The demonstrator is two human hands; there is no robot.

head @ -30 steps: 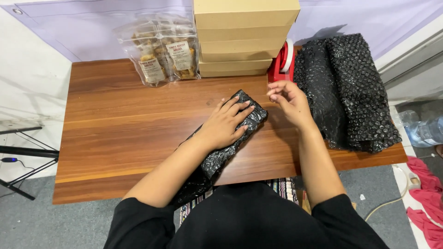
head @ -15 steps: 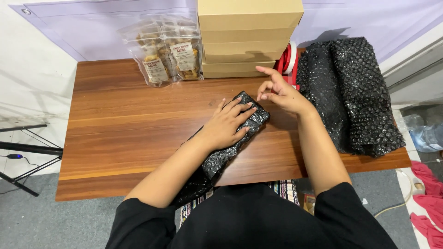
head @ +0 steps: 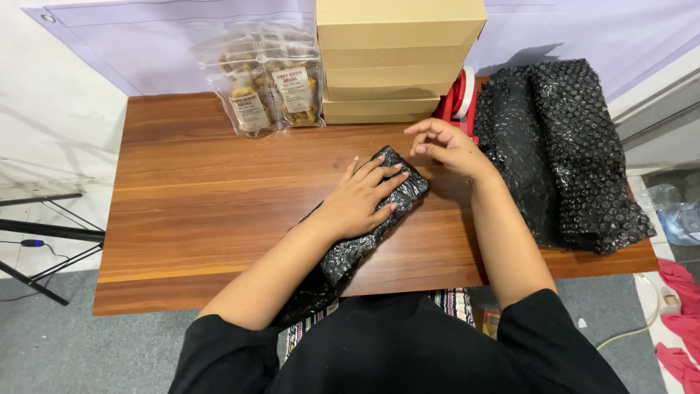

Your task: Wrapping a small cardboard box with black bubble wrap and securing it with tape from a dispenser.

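Observation:
My left hand (head: 359, 203) lies flat, fingers spread, pressing down on a long package wrapped in black bubble wrap (head: 410, 191). The package runs diagonally across the wooden table (head: 204, 190), and its near end hangs over the front edge under my forearm. My right hand (head: 446, 146) hovers just past the package's far end, between it and a red tape dispenser (head: 458, 98). Its fingers are curled and its thumb and forefinger are close together. I cannot make out anything between them.
A stack of flat cardboard boxes (head: 397, 58) stands at the table's back edge. Clear bags of snacks (head: 266, 91) lean to their left. A heap of black bubble wrap (head: 569, 146) covers the right end of the table. Black stand legs (head: 44, 233) sit on the floor at left.
My right hand has left the red tape dispenser and come back down toward the far end of the package. My left hand has stayed pressed on the package.

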